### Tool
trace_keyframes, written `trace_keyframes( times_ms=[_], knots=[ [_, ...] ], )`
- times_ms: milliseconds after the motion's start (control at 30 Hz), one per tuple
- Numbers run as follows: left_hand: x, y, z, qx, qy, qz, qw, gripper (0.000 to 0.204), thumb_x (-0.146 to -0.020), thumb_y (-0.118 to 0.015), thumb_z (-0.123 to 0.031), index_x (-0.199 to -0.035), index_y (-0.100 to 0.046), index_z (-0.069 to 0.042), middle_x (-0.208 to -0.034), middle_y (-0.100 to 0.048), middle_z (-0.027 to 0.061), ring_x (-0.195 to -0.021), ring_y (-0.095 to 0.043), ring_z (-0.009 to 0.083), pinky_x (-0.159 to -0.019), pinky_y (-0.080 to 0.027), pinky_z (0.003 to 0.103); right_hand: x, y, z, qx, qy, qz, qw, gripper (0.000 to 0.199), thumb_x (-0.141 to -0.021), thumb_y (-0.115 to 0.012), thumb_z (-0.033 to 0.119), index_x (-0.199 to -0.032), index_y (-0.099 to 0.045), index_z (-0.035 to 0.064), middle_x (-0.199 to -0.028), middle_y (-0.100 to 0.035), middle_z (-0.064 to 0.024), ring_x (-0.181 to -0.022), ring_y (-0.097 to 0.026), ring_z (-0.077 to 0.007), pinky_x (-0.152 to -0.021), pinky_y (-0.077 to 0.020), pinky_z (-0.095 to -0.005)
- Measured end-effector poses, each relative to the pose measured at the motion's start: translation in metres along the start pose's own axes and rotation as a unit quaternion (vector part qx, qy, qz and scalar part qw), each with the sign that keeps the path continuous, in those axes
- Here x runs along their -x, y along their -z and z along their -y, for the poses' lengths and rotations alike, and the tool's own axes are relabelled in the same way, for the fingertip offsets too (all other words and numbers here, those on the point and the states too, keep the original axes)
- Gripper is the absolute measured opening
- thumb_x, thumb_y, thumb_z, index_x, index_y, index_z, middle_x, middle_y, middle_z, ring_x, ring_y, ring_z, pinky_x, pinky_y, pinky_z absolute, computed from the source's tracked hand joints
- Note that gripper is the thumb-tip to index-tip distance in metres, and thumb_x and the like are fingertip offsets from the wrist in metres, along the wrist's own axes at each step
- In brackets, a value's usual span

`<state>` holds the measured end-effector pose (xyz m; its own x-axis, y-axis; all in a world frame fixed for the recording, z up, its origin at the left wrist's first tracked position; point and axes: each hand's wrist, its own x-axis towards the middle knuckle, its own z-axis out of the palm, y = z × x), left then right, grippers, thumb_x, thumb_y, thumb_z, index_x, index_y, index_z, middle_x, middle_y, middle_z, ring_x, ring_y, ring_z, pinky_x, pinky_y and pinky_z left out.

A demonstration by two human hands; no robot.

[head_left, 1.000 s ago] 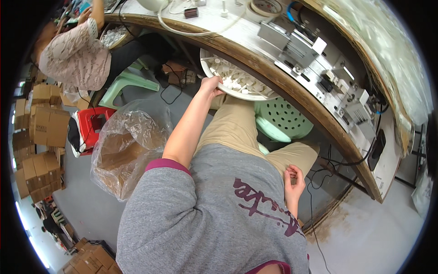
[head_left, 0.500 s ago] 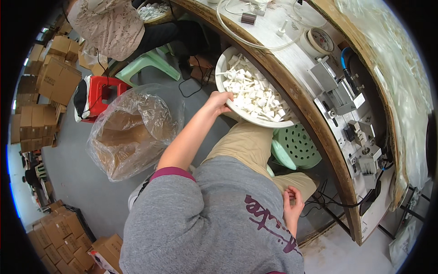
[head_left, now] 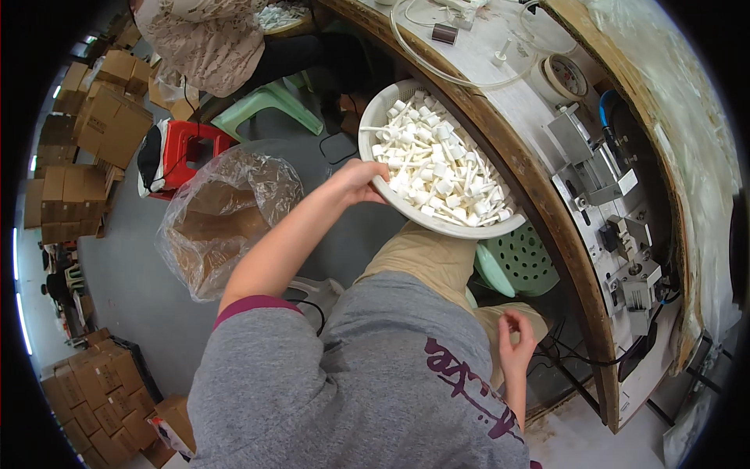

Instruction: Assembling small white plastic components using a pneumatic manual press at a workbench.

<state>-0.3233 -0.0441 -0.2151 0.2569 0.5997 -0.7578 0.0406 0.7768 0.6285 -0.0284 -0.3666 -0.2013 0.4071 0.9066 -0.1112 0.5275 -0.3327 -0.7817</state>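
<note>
My left hand point(head_left: 358, 181) grips the near-left rim of a round white plastic basin point(head_left: 426, 221). The basin is heaped with small white plastic pieces point(head_left: 445, 164), many with a thin stem and a wider cap-like end. It is held above my lap, against the curved edge of the workbench point(head_left: 516, 148), and tilts a little. Apart from the basin, my right hand point(head_left: 517, 344) hovers beside my right thigh, fingers loosely curled and slightly apart, with nothing visible in it.
Metal fixtures point(head_left: 598, 176), tape rolls point(head_left: 564, 76) and clear tubing lie on the bench. Below sits a green perforated stool or basket point(head_left: 519, 258). Leftward are a box lined with clear plastic point(head_left: 226, 227), a red stool point(head_left: 183, 156), a green stool point(head_left: 269, 109) and a seated person point(head_left: 211, 47).
My left hand has drawn the basin left, away from the bench edge, and it looks larger. My right hand stays by my thigh. The view has shifted slightly.
</note>
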Motion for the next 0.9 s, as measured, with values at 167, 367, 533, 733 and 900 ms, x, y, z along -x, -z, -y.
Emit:
trace_keyframes(
  times_ms=[167,367,533,733,900],
  knots=[
    [-0.015,0.025,-0.017,-0.030,0.039,0.019,0.999,0.034,-0.075,-0.062,-0.001,-0.106,-0.058,0.012,-0.091,-0.069,0.0180,-0.072,-0.072,0.0259,-0.068,-0.064,0.039,-0.075,-0.032,0.006,-0.217,-0.118,-0.011,0.969,0.029,-0.100,-0.055,0.023,-0.117,-0.060,0.0011,-0.093,-0.066,-0.0076,-0.075,-0.062,-0.0125,-0.064,-0.0497,-0.0258],
    [-0.025,0.016,-0.017,-0.035,0.039,0.022,0.998,0.030,-0.076,-0.060,-0.004,-0.102,-0.059,0.011,-0.090,-0.069,0.0181,-0.071,-0.072,0.0248,-0.066,-0.064,0.038,-0.162,-0.062,0.040,-0.341,-0.270,0.035,0.900,0.042,-0.097,-0.053,0.041,-0.103,-0.063,0.0005,-0.082,-0.066,-0.0084,-0.067,-0.063,-0.0160,-0.054,-0.0476,-0.0278],
    [-0.013,0.003,-0.023,-0.056,0.045,-0.005,0.997,0.027,-0.078,-0.059,-0.007,-0.098,-0.060,0.011,-0.086,-0.069,0.0180,-0.068,-0.072,0.0252,-0.063,-0.064,0.036,-0.180,-0.058,0.027,-0.384,-0.273,0.094,0.877,0.033,-0.090,-0.057,0.027,-0.083,-0.062,-0.0049,-0.062,-0.061,-0.0114,-0.045,-0.057,-0.0189,-0.043,-0.0449,-0.0287],
    [-0.005,0.007,-0.033,-0.078,0.047,-0.038,0.995,0.027,-0.076,-0.059,-0.004,-0.099,-0.061,0.010,-0.085,-0.069,0.0165,-0.066,-0.072,0.0238,-0.063,-0.064,0.035,-0.172,-0.062,0.036,-0.415,-0.232,0.091,0.875,0.027,-0.090,-0.055,0.016,-0.077,-0.061,-0.0072,-0.062,-0.064,-0.0156,-0.047,-0.062,-0.0207,-0.044,-0.0466,-0.0277],
    [-0.017,0.014,-0.021,-0.066,0.052,-0.064,0.994,0.036,-0.074,-0.057,0.003,-0.109,-0.056,0.011,-0.097,-0.068,0.0178,-0.078,-0.072,0.0255,-0.070,-0.064,0.038,-0.158,-0.071,0.028,-0.454,-0.212,0.095,0.860,0.023,-0.091,-0.055,0.015,-0.091,-0.058,-0.0082,-0.072,-0.067,-0.0167,-0.051,-0.064,-0.0199,-0.045,-0.0486,-0.0261]
  ],
)
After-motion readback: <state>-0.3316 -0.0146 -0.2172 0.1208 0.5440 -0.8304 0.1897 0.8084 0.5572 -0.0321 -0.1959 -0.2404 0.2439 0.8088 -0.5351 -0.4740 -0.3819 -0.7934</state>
